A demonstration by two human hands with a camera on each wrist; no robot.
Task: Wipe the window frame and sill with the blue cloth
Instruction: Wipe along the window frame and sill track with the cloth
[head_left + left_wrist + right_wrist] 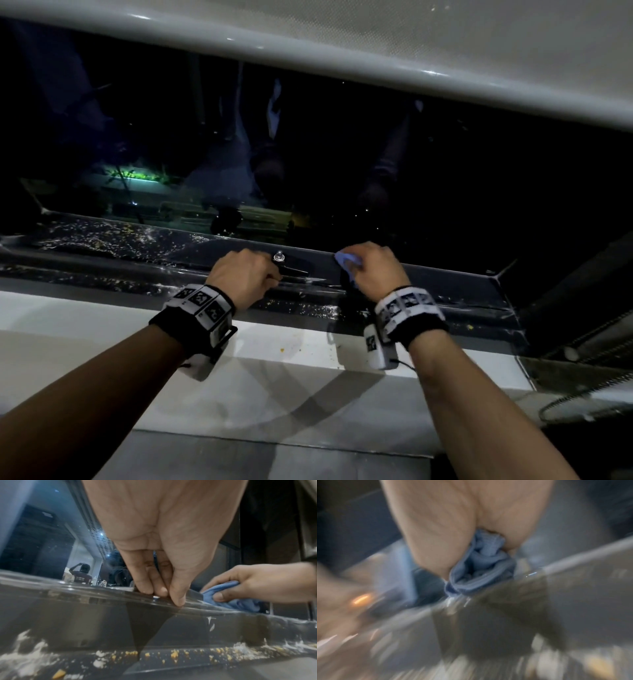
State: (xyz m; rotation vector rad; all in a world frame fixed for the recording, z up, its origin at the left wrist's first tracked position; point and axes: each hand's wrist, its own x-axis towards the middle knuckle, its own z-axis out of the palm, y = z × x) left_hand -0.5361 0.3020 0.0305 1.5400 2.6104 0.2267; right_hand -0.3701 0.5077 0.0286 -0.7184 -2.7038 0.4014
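- The right hand (371,265) gripped the bunched blue cloth (228,596) against the dark window frame (428,274) — wiping seemed under way.
- The left hand (245,274), fingers (145,586) curled, pinched the window handle (291,267) just beside the cloth.
- Next, likely — sweep toward the crumbs (173,654) below the fingers.

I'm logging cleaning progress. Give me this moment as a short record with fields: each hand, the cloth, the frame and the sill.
left hand: fingers curled on the frame's edge beside the window handle
right hand: grips the blue cloth
blue cloth: bunched, pressed on the upper ledge of the window frame
window frame: dark, with white smears and yellowish crumbs along its lower channel
sill: white, a few crumbs near the right wrist
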